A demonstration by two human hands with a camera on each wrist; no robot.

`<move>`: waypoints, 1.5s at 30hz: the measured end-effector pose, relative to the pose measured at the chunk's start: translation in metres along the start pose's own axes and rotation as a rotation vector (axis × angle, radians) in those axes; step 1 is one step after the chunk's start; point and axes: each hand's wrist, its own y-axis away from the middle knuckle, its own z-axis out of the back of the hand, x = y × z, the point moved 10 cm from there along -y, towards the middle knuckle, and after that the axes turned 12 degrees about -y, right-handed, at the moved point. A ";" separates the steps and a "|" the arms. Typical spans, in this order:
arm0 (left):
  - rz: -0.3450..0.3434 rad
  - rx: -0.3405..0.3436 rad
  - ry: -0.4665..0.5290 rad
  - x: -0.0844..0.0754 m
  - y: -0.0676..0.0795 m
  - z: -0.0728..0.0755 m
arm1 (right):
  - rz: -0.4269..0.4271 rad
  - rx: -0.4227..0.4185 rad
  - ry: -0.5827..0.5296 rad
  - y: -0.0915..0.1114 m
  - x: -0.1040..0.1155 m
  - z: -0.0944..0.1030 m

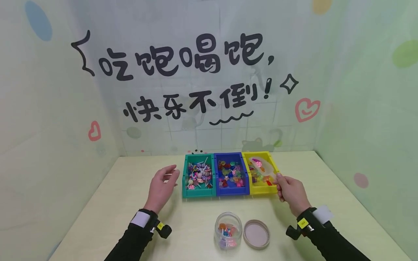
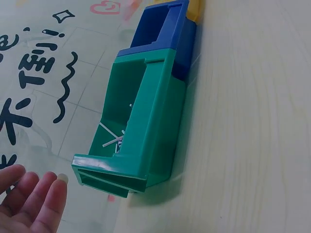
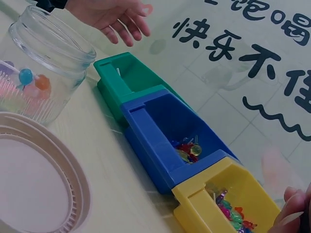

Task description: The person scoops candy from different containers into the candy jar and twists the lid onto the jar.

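My right hand [image 1: 292, 191] pinches the handle of a pale, see-through scoop [image 1: 268, 169] over the yellow bin [image 1: 261, 190]. Pink and orange pieces lie in the scoop. Fingers of that hand show at the right wrist view's lower right corner. To the left of the green bin [image 1: 199, 193], my left hand [image 1: 161, 187] hovers with relaxed fingers and holds nothing. Lollipops [image 1: 200, 174] with white sticks fill much of the green bin. Between the two stands the blue bin [image 1: 232, 190], with small colourful see-through pieces [image 1: 230, 172] inside.
In front of the bins, an uncovered clear jar [image 1: 228, 228] holds several colourful pieces. A pale round lid [image 1: 256, 234] lies just right of it on the light wooden table [image 1: 183, 232]. A printed curtain [image 1: 202, 137] hangs behind the bins and along both sides.
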 end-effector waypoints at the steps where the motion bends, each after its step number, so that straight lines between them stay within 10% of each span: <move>1: -0.008 0.001 0.004 -0.002 0.001 0.000 | 0.003 0.002 0.004 0.001 0.001 0.002; 17: -0.129 0.072 0.005 -0.040 0.026 -0.007 | 0.043 0.067 0.053 0.023 0.030 0.019; 45: -0.311 0.636 0.027 -0.052 0.097 -0.105 | 0.027 0.302 0.097 0.082 0.050 0.004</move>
